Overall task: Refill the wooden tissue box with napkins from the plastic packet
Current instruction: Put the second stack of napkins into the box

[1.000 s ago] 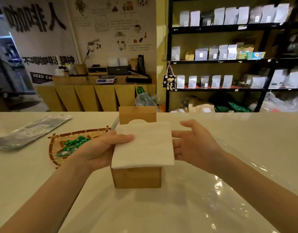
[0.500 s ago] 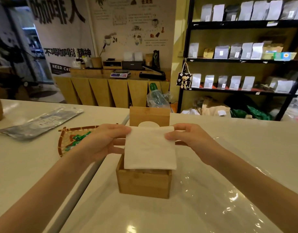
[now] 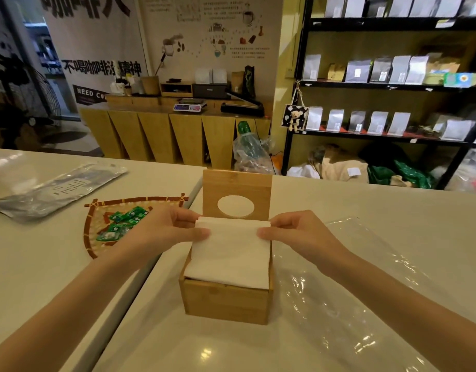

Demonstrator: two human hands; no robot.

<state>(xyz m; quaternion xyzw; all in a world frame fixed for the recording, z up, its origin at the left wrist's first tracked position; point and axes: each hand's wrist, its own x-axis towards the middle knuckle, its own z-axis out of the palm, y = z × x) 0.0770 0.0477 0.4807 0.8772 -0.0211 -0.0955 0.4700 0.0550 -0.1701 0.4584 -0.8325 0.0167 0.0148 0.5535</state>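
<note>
A stack of white square paper napkins (image 3: 228,253) sits tilted in the small light-brown wooden tissue box (image 3: 226,302), in the middle of the white tabletop (image 3: 43,264). The near edge of the stack is down inside the box. The far edge is lifted above the rim. The box's flat wooden lid with one oval hole (image 3: 236,196) stands straight up at the 12 o'clock side.

There are two hands. The left hand (image 3: 167,232) pinches the far left corner of the napkins, at about 10 o'clock from the box. The right hand (image 3: 298,233) pinches the far right corner, at about 2 o'clock. Both hands are clamped on the stack, one on each side.

One clear crinkly plastic packet (image 3: 365,277) lies flat on the tabletop at 3 o'clock, and it reaches right up beside the box. One woven bamboo tray with small green packs (image 3: 116,226) sits at 9 o'clock, partly behind the left hand. One flat silver foil bag (image 3: 56,191) lies farther out at 10 o'clock. A seam in the tabletop runs just left of the box. There is open room at 6 o'clock, in front of the box.
</note>
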